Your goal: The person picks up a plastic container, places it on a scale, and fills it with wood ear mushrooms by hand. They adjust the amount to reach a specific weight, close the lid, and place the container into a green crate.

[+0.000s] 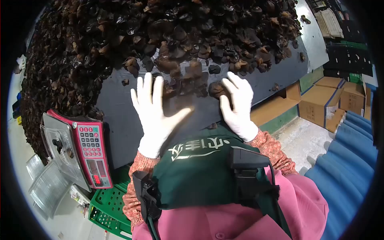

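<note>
Dark brown wood ear mushrooms [172,32] lie in a big heap on a grey table [120,92], and several loose pieces spread toward me. My left hand [156,116], in a white glove, is open with fingers spread over the table; blurred mushroom pieces lie just right of its fingers. My right hand [239,106], gloved too, has its thumb and fingers around the edge of a dark wood ear mushroom [216,89] at the table's near side. How firmly it grips cannot be made out.
On the left stands a pink-red weighing scale [96,160] with a clear tray. Below it is a green plastic crate [108,212]. Cardboard boxes [318,102] stand at the right, beside blue corrugated material [344,156]. Dark crates [344,58] are at the upper right.
</note>
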Available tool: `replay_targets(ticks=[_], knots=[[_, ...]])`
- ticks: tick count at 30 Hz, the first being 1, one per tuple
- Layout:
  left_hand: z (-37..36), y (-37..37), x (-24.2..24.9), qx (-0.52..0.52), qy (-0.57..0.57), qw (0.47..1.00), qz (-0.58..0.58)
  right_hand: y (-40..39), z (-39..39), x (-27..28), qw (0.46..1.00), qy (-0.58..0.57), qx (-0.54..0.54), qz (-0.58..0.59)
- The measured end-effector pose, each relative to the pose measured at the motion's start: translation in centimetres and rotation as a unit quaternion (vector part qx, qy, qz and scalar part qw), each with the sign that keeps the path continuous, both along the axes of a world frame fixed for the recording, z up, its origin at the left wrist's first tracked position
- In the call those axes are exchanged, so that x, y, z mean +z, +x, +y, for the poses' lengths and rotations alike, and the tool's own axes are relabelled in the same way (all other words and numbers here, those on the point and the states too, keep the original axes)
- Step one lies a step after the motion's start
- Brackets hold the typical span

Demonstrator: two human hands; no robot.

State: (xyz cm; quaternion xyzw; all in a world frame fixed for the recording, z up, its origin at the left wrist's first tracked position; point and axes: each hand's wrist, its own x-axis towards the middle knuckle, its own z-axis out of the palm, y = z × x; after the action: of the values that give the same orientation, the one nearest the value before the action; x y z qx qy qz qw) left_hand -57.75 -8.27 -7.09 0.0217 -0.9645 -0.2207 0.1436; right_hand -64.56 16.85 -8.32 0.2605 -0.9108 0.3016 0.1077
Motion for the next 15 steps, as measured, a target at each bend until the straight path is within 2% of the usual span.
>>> replay_targets(ticks=[1, 5, 7, 8, 11, 13, 15], knots=[[0.0, -0.1, -0.2, -0.009, -0.023, 0.999, -0.02, 0.2, -0.9, -0.3, 0.999, -0.011, 0.022, -0.032], [0.2, 1.2, -1.1, -0.004, 0.06, 0.998, -0.011, 1.6, -4.5, -0.6, 0.97, -0.074, 0.212, -0.089], [0.1, 2.6, -0.8, 0.021, 0.095, 0.995, -0.013, 1.5, -6.1, -1.3, 0.942, -0.119, 0.304, -0.072], [-0.1, 3.1, -0.6, 0.03, 0.094, 0.995, -0.011, 1.2, -6.8, -1.4, 0.939, -0.117, 0.323, -0.021], [-0.7, 4.4, -0.9, 0.049, 0.106, 0.993, 0.024, -0.8, -6.8, 1.4, 0.941, -0.159, 0.3, 0.01], [-0.4, 4.9, -0.7, 0.068, 0.139, 0.988, 0.009, -3.1, -8.1, 2.5, 0.955, -0.185, 0.216, 0.078], [-0.1, 4.7, 0.0, 0.065, 0.103, 0.993, 0.001, -4.9, -10.0, 3.5, 0.979, -0.127, 0.161, -0.017]])
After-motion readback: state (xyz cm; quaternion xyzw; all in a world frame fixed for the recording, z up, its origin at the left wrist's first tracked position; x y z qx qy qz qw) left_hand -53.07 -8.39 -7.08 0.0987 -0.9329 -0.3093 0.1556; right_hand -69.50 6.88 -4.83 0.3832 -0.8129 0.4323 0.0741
